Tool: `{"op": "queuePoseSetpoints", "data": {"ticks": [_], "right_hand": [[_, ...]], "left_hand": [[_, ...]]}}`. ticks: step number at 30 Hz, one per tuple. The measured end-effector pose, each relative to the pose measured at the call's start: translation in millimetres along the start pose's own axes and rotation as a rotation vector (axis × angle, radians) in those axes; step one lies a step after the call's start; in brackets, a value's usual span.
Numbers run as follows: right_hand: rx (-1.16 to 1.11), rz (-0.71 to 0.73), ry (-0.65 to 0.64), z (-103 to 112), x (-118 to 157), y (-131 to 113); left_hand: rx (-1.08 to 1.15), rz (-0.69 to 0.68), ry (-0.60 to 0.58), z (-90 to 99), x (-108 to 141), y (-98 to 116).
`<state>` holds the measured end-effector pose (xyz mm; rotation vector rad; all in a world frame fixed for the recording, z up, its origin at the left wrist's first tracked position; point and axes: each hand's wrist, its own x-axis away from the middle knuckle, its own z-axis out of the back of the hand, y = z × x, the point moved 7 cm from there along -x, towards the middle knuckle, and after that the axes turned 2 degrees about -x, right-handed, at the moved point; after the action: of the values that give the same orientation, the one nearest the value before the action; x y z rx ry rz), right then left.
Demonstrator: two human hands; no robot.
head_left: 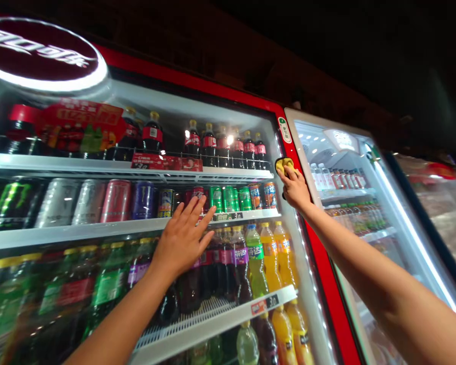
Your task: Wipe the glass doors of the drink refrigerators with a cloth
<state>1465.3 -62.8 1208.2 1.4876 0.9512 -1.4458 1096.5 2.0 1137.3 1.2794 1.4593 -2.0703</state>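
My left hand (185, 237) is spread flat, fingers apart, at the glass door (216, 109) of a drinks fridge, in front of the rows of cans and bottles. Up at the door's right edge, my right hand (297, 189) grips a yellow cloth (285, 165) with dark edging. That cloth is pressed where the glass meets the red door frame (321, 263). Part of it is hidden behind my right fingers. A dark handle recess seems to lie beside this hand, though my fingers cover most of it.
Behind the glass, shelves hold cola bottles (193, 138), green cans (230, 198) and orange soda bottles (270, 253). A lit round sign (41, 53) tops the left side. A second lit fridge (349, 167) stands to the right, and wrapped goods (437, 203) lie beyond it.
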Motion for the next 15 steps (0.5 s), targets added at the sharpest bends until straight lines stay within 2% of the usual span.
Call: {"op": "queuePoseSetpoints", "data": {"ticks": [3,7,9,15], "right_hand": [[-0.05,-0.046,0.024,-2,1,3],[-0.086,-0.127,0.012,-8,-39,11],[-0.107,-0.177,0.029,-11,-46,17],[-0.116,-0.337,0.113,-19,-5,36]], "left_hand": [[-0.004,0.003,-0.01,-1.5,-1,-1],[-0.003,0.011,-0.005,-2.4,-2,-2],[0.001,0.011,-0.008,-2.7,-2,-2],[0.013,-0.003,-0.003,-2.9,-4,0]]}}
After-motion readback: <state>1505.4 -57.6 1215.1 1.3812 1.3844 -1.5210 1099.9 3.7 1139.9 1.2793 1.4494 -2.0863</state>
